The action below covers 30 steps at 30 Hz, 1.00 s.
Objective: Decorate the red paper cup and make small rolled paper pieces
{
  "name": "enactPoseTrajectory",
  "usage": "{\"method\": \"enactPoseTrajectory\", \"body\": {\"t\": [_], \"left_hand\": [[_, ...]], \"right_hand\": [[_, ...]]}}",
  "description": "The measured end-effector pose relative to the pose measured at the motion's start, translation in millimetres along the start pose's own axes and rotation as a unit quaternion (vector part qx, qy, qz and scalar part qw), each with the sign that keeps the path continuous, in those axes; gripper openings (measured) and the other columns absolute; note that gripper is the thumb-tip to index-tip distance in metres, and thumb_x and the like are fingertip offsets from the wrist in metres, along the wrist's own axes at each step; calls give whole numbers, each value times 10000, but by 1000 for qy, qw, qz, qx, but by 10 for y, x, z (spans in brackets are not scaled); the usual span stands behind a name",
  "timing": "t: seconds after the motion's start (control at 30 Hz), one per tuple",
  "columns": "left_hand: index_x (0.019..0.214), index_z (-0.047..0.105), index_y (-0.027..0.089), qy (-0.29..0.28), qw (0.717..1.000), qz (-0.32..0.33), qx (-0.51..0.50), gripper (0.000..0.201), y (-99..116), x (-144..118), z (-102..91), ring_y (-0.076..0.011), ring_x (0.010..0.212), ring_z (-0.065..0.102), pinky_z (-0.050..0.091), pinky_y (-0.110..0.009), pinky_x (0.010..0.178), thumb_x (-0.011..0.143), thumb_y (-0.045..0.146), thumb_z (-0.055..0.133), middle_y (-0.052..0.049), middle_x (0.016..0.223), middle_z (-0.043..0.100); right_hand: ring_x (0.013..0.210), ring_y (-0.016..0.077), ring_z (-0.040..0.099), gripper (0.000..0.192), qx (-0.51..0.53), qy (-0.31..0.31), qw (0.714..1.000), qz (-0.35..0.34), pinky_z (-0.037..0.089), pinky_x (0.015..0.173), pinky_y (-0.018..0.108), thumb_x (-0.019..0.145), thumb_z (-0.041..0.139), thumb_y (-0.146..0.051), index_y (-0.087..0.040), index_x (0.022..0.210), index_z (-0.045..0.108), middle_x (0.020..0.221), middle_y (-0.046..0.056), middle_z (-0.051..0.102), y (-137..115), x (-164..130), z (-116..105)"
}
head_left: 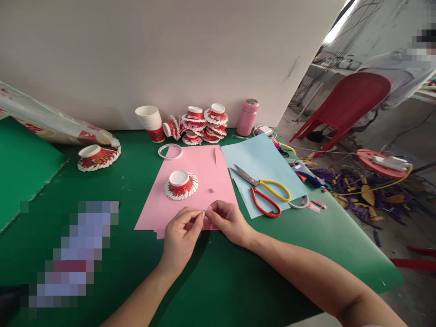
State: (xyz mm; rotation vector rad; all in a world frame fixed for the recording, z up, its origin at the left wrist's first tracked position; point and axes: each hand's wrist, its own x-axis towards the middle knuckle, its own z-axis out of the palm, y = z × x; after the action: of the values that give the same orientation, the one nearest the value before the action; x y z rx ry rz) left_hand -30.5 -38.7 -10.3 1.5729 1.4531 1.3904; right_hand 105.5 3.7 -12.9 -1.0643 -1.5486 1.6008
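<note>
My left hand (182, 234) and my right hand (231, 222) meet fingertip to fingertip over the near edge of a pink paper sheet (200, 163). Both are closed in a pinch; whatever lies between the fingers is too small to make out. Beyond them on the sheet stands a cut paper cup (180, 185), upside down, its red and white strips folded out into a frill. A small pink paper bit (211, 190) lies just past my fingers. To the right, scissors (260, 188) with one yellow and one red handle rest partly open on a light blue sheet (252, 156).
Stacked paper cups (150, 119), several frilled cups (204, 125) and a pink flask (248, 117) line the wall. A white ring (170, 151) lies behind the pink sheet. Another frilled cup (98, 157) sits left. A glue gun (308, 175) and cables crowd the right edge, near a red chair (347, 106).
</note>
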Motion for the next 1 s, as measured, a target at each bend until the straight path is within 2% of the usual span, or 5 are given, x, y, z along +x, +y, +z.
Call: {"method": "enactPoseTrajectory", "body": {"t": [1.0], "left_hand": [[724, 651, 177, 2, 1000, 5, 16, 138, 13, 6, -7, -124, 621, 603, 523, -205, 547, 797, 226, 544, -15, 684, 640]], "right_hand": [[519, 67, 381, 464, 30, -4, 1000, 4, 320, 484, 210, 674, 607, -618, -167, 678, 497, 587, -43, 461, -25, -1, 2]]}}
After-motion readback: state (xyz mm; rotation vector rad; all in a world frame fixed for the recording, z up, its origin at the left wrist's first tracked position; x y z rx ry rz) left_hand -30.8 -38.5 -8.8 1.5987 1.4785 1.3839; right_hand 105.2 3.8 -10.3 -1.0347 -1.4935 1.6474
